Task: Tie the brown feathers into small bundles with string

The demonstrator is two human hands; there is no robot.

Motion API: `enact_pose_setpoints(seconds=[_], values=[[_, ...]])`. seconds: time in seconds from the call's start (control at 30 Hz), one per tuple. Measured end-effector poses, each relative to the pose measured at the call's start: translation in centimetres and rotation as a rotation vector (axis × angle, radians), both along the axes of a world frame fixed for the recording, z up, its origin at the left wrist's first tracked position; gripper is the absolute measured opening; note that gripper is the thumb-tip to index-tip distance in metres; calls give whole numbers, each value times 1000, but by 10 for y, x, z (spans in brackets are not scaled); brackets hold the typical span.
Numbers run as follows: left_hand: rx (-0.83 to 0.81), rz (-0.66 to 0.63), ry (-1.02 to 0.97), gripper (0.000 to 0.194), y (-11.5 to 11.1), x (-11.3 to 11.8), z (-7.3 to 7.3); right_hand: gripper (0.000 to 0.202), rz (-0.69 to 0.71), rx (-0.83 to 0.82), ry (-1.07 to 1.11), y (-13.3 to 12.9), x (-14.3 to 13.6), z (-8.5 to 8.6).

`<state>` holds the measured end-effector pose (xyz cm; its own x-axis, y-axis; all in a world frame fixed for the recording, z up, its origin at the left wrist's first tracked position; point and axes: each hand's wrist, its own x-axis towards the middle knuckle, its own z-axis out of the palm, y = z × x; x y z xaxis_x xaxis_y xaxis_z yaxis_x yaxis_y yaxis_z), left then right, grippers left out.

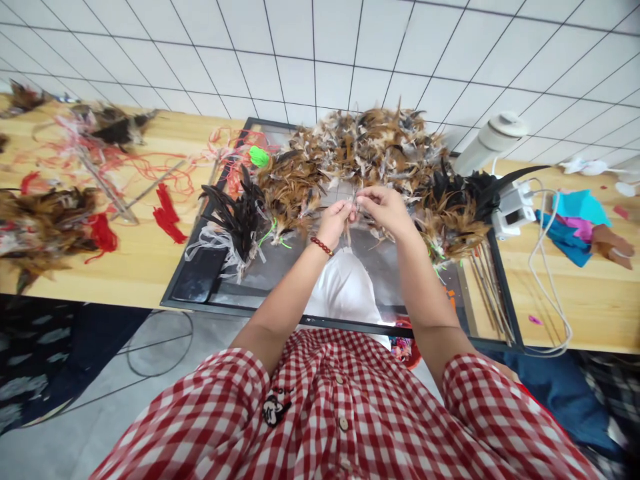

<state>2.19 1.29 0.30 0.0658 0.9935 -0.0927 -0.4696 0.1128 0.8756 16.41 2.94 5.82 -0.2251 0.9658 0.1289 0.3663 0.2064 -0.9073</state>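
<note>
My left hand point(337, 223), with a beaded bracelet point(321, 246) at its wrist, is closed in a pinch. My right hand point(384, 208) pinches right beside it, fingertips nearly touching. A thin brownish feather point(349, 235) hangs under the left fingertips. Whatever sits between the right fingertips is too small to make out. Behind both hands lies a large heap of brown feather bunches point(360, 143). Black feathers point(243, 213) with white strips lie left of my hands, and brown bunches with green ties point(457, 223) lie to the right.
A black-framed tray point(240, 308) holds the feathers, with a dark phone-like slab point(197, 283) and thin sticks point(487, 293) inside. Red string point(170, 217) and more feathers point(45, 220) cover the left. A charger point(514, 208), white cable point(547, 280) and coloured scraps point(575, 227) are right.
</note>
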Motion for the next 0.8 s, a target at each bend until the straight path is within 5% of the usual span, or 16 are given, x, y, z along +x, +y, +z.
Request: enact_pose_setpoints(seconds=[0.13,0.27,0.43,0.8], values=[[98,-123,-18,46,-5,0,3,50,172,-287,325,2,-3,-6],[66,-156,63,39,-3,-2,-1,45,-26,-196,367,8,1,-6],[115,47,119,36,2,-6,-7,34,-80,-168,301,15,8,-10],[-131,-225,-143,21,2,-14,-1,26,-57,-283,349,9,-12,-21]])
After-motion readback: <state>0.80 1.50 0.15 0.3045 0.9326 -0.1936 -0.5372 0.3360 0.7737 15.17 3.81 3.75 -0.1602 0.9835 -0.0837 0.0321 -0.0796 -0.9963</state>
